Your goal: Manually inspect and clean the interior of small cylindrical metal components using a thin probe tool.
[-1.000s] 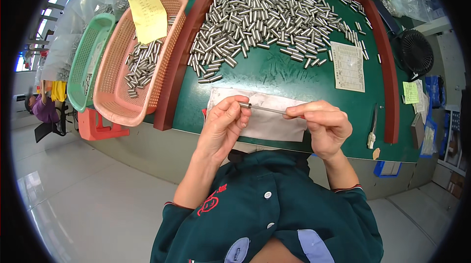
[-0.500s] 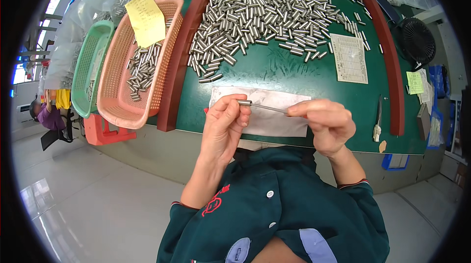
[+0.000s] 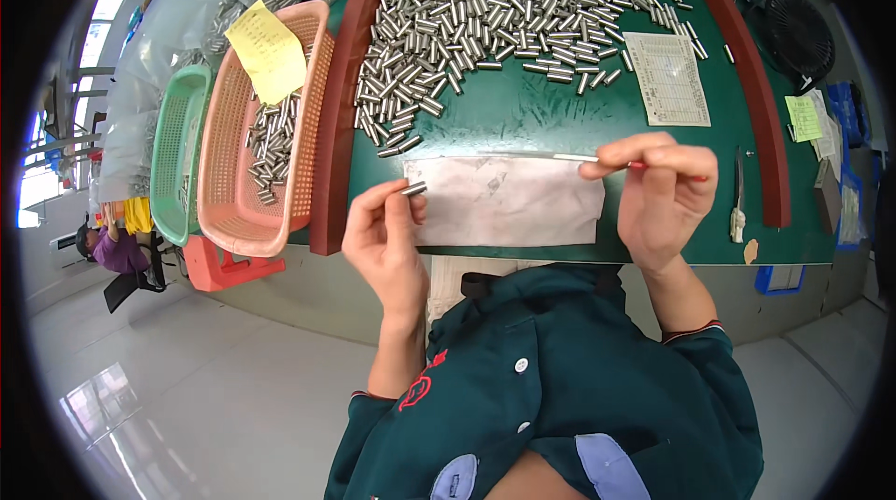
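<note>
Left hand [image 3: 385, 240] pinches a short metal sleeve [image 3: 413, 188] at fingertips, just over left edge of the white paper sheet [image 3: 509, 204]. Right hand [image 3: 665, 190] grips a thin rod [image 3: 541, 155] w/ red end, tip pointing toward the sleeve but well apart. Beyond hands, pile of metal sleeves [image 3: 485, 14] on green tray [image 3: 523, 112]; pink basket [image 3: 271, 173] further left. Risk, I think: sleeve grip is small, so it may slip & roll off the table edge.

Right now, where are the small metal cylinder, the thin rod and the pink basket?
small metal cylinder [image 3: 413, 188], head view, its middle.
thin rod [image 3: 537, 155], head view, mid-shaft.
pink basket [image 3: 241, 231], head view, near rim.
</note>
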Tool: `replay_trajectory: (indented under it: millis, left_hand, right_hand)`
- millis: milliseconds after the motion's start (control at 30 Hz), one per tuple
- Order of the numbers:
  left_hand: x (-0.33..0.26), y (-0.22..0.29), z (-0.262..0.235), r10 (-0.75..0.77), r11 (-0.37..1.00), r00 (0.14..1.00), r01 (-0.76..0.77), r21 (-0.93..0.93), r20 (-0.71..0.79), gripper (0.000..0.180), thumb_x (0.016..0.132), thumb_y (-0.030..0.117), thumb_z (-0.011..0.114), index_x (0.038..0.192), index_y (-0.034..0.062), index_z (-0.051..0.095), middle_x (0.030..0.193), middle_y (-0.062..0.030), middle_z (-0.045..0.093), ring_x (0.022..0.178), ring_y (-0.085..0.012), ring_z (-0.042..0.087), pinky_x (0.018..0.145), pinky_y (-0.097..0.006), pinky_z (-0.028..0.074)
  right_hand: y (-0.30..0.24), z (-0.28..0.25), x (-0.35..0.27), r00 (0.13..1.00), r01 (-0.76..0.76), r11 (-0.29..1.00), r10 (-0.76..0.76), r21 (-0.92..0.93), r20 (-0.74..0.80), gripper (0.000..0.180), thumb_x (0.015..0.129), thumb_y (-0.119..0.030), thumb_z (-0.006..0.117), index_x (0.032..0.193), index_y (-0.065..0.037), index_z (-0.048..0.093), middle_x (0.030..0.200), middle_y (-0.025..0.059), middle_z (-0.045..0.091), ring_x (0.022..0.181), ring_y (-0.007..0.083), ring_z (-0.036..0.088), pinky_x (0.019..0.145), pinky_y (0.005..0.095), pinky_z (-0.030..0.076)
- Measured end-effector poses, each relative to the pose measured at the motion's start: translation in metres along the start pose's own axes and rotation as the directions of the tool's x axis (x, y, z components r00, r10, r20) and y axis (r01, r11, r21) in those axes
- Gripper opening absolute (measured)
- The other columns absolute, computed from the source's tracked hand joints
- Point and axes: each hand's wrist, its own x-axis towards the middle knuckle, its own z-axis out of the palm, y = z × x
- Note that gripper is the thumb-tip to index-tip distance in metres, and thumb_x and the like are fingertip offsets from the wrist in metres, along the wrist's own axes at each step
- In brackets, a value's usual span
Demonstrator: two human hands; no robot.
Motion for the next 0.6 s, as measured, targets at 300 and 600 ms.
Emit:
replay_trajectory:
  millis: [300,600]
  left_hand:
    - [0.011,-0.003,-0.001,0.585,0.621,0.777,-0.613,0.489,0.232,0.017,0.069,-0.009,0.063,0.084,-0.0013,0.061,0.066,-0.0107,0.057,0.059,-0.0207,0.053,0.052,-0.028,0.04]
    - [0.019,-0.022,-0.009,0.357,0.574,0.83,-0.557,0.6,0.43,0.015,0.07,-0.005,0.064,0.084,-0.0012,0.061,0.067,-0.0103,0.056,0.059,-0.0236,0.05,0.055,-0.031,0.041]
  right_hand:
    - [0.001,-0.004,0.001,0.979,-0.141,0.989,0.132,-0.049,-0.155,0.008,0.09,-0.004,0.043,0.095,0.002,0.046,0.086,0.0204,0.061,0.067,0.0233,0.063,0.062,0.031,0.053]
    - [0.0,-0.004,0.001,0.966,-0.198,0.976,0.179,-0.089,-0.187,0.008,0.09,-0.005,0.045,0.092,0.002,0.048,0.085,0.02,0.062,0.064,0.0193,0.062,0.061,0.0269,0.05]
